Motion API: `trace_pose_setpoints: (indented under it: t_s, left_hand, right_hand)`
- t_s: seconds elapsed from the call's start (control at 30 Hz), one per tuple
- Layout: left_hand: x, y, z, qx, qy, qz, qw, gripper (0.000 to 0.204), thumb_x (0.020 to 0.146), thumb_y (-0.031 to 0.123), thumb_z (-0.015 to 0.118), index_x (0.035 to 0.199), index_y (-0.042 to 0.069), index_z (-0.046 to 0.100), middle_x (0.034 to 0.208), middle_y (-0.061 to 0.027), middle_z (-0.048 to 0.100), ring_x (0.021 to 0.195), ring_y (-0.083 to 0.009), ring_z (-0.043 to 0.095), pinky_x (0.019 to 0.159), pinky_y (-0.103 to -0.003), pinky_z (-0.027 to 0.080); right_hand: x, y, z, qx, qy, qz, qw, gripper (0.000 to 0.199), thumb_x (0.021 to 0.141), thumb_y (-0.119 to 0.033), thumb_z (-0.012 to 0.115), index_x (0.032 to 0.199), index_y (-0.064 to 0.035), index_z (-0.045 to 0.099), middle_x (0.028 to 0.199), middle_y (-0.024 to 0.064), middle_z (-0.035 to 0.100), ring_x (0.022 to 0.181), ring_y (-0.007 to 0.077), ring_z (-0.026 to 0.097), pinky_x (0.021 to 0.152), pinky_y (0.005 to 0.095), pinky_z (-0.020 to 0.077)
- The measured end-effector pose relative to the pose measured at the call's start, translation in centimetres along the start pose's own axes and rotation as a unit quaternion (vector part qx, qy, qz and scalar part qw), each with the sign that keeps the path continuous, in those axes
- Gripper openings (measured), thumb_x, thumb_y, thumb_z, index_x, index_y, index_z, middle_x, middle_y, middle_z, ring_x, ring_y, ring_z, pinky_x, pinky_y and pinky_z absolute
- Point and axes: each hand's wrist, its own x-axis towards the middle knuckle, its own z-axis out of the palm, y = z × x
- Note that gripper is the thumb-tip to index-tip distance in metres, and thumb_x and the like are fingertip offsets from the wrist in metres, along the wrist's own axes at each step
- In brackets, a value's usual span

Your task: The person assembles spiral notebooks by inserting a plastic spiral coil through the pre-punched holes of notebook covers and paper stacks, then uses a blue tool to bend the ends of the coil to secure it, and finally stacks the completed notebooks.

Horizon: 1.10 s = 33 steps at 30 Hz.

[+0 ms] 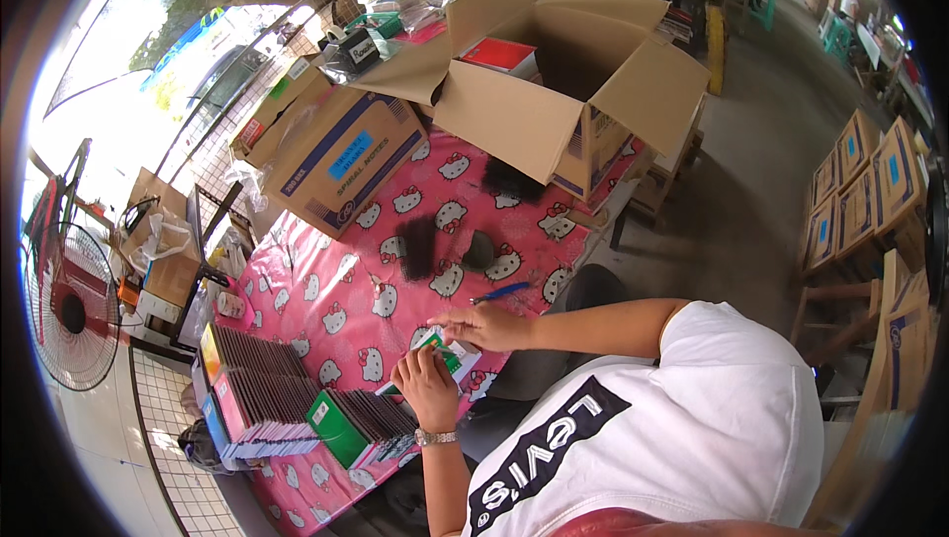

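A small notebook (457, 357) with a green and white cover lies at the table's near edge, in front of me. My left hand (425, 384), with a watch on its wrist, rests curled over the notebook's left side and grips it. My right hand (486, 325) reaches across the notebook's far edge, its fingers stretched out and touching it. Just beyond the right hand lies a blue pen (501, 292). To the left of my left hand stand rows of spiral notebooks (262, 389), and a shorter row with a green cover (341, 428) is nearest.
A pink patterned cloth (334, 316) covers the table. Farther off are two dark fuzzy pieces (416, 247) and a grey rounded piece (479, 251). An open carton (603, 132) holds something red; a closed carton (346, 163) stands beside it. A fan (72, 314) is at left.
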Motion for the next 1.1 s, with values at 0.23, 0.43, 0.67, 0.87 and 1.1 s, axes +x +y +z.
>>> trace_pose_setpoints:
  t_s: [0.23, 0.43, 0.67, 0.87, 1.1]
  left_hand:
    - [-0.2, 1.0, 1.1, 0.020, 0.045, -0.022, 0.999, 0.017, 0.085, 0.020, 0.064, 0.092, 0.005, 0.060, 0.090, -0.0123, 0.061, 0.090, -0.0326, 0.057, 0.088, -0.046, 0.039]
    - [-1.1, 0.7, 1.3, 0.011, 0.063, -0.048, 0.997, 0.019, 0.081, 0.020, 0.065, 0.087, 0.004, 0.058, 0.086, -0.0118, 0.061, 0.088, -0.0323, 0.058, 0.086, -0.045, 0.041]
    - [-0.6, 0.0, -0.1, -0.062, -0.023, -0.046, 0.997, 0.018, 0.080, 0.017, 0.068, 0.088, 0.004, 0.059, 0.086, -0.0121, 0.062, 0.088, -0.0319, 0.058, 0.085, -0.044, 0.041]
    - [-1.3, -0.5, 0.0, -0.042, 0.028, -0.040, 0.998, 0.016, 0.080, 0.014, 0.071, 0.085, 0.005, 0.059, 0.081, -0.0102, 0.062, 0.085, -0.0308, 0.060, 0.084, -0.042, 0.042]
    - [-0.9, -0.9, -0.3, -0.068, -0.017, -0.054, 0.996, 0.017, 0.083, 0.016, 0.069, 0.094, 0.005, 0.061, 0.086, -0.0122, 0.063, 0.089, -0.0317, 0.059, 0.086, -0.044, 0.041]
  right_hand:
    - [0.5, -1.3, -1.0, -0.138, -0.009, -0.135, 0.981, 0.025, 0.089, -0.009, 0.064, 0.114, -0.0102, 0.067, 0.098, 0.0077, 0.063, 0.092, 0.0274, 0.065, 0.077, 0.0370, 0.0509]
    - [1.0, -2.7, -0.5, -0.219, -0.048, -0.192, 0.956, 0.021, 0.082, -0.004, 0.067, 0.102, -0.0076, 0.067, 0.096, 0.0080, 0.060, 0.091, 0.0290, 0.064, 0.078, 0.0390, 0.0510]
    - [2.5, -0.8, -0.7, -0.168, -0.085, -0.263, 0.946, 0.021, 0.080, 0.001, 0.066, 0.101, -0.0041, 0.067, 0.097, 0.0091, 0.063, 0.091, 0.0291, 0.064, 0.077, 0.0382, 0.0524]
    - [1.5, -1.0, 0.3, -0.155, -0.098, -0.179, 0.967, 0.021, 0.084, 0.001, 0.063, 0.104, -0.0026, 0.067, 0.093, 0.0111, 0.064, 0.085, 0.0289, 0.066, 0.075, 0.0378, 0.0527]
    - [2.0, -2.0, 0.1, -0.121, -0.132, -0.167, 0.969, 0.014, 0.086, -0.004, 0.061, 0.100, -0.0035, 0.065, 0.094, 0.0125, 0.063, 0.087, 0.0299, 0.066, 0.075, 0.0380, 0.0516]
